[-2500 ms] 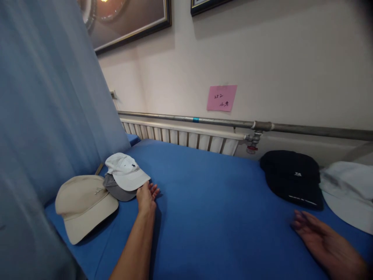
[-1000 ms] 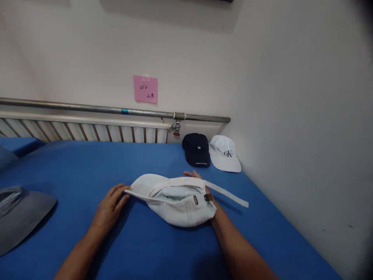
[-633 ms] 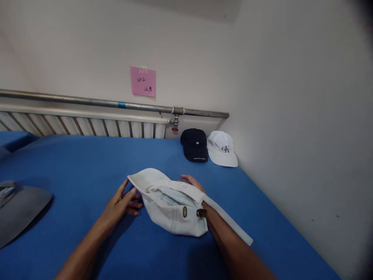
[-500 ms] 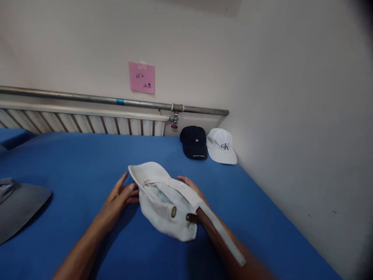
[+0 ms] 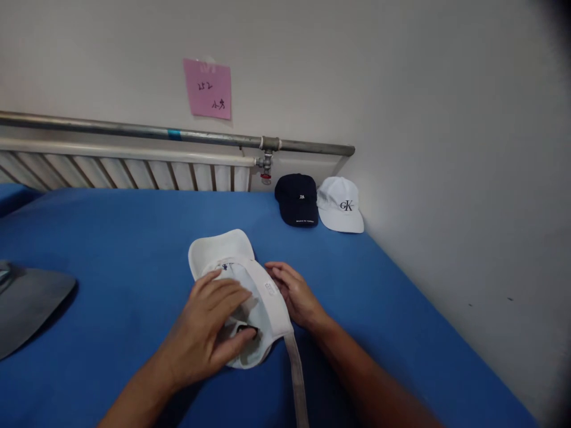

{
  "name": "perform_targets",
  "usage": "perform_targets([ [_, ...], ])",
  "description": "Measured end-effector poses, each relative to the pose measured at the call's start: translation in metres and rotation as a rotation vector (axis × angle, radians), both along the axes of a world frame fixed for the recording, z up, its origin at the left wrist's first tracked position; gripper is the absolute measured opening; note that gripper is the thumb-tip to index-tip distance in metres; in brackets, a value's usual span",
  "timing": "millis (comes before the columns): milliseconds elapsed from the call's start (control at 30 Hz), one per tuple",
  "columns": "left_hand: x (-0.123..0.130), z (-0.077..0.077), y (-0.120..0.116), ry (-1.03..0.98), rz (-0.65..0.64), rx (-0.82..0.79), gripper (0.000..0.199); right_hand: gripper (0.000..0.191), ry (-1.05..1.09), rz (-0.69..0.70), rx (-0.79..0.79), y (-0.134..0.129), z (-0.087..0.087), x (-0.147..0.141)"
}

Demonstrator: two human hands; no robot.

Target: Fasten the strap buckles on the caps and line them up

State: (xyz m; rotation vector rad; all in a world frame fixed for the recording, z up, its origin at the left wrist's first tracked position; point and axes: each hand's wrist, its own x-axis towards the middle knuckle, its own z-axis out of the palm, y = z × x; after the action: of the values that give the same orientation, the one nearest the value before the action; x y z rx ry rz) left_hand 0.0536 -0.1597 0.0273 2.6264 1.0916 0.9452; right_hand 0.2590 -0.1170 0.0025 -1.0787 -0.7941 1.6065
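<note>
A white baseball cap (image 5: pixel 272 303) is turned with its inside facing me, its brim pointing away and to the left. Its loose back strap (image 5: pixel 295 374) hangs toward me, and a dark buckle (image 5: pixel 247 328) shows inside by my left thumb. My left hand (image 5: pixel 207 330) is open over the cap's hollow, thumb apart from the fingers, hiding part of the lining. Beside the cap's right side is my right hand (image 5: pixel 297 294), open with fingers loosely bent against or close to the sweatband; some fingertips are hidden.
A navy cap (image 5: pixel 298 199) and a white cap with dark letters (image 5: pixel 341 205) sit side by side at the far right corner of the blue surface (image 5: pixel 125 238). A grey brimmed hat (image 5: pixel 35 303) lies at left. A radiator (image 5: pixel 134 172) and pipe (image 5: pixel 214 137) run along the wall.
The white cap has turned so its inside faces me more, and its strap swung off my right forearm. My left hand moved from the brim to over the hollow. My view tilted down slightly.
</note>
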Motion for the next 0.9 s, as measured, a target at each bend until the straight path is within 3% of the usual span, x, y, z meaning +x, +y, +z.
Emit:
perform_targets([
  [133, 0.002, 0.005, -0.003, 0.105, -0.037, -0.248, 0.03, 0.016, -0.224, -0.069, 0.163, -0.002, 0.006, 0.005],
  [267, -0.007, 0.008, -0.001, 0.086, -0.089, -0.408, 0.025, 0.021, -0.587, -0.069, 0.6, -0.022, 0.014, 0.028],
  [333, -0.01, 0.01, 0.0, 0.07, -0.117, -0.46, 0.027, 0.032, -0.791, 0.004, 0.884, -0.04, 0.013, 0.043],
  [433, -0.009, 0.013, 0.0, 0.057, -0.135, -0.51, 0.026, 0.049, -1.069, 0.19, 1.154, -0.07, 0.003, 0.06],
  [533, -0.01, 0.016, 0.002, 0.024, -0.142, -0.548, 0.025, 0.052, -1.285, 0.224, 1.24, -0.096, -0.014, 0.066],
  [667, -0.013, 0.017, 0.003, -0.051, -0.129, -0.632, 0.021, 0.038, -1.407, 0.178, 1.245, -0.114, -0.029, 0.059],
  [767, -0.017, 0.013, 0.004, -0.123, -0.119, -0.705, 0.017, 0.034, -1.365, 0.243, 1.223, -0.117, -0.012, 0.053],
  [900, -0.022, 0.005, 0.007, -0.301, -0.112, -0.775, 0.014, 0.037, -1.158, 0.42, 1.213, -0.115, 0.038, 0.04],
])
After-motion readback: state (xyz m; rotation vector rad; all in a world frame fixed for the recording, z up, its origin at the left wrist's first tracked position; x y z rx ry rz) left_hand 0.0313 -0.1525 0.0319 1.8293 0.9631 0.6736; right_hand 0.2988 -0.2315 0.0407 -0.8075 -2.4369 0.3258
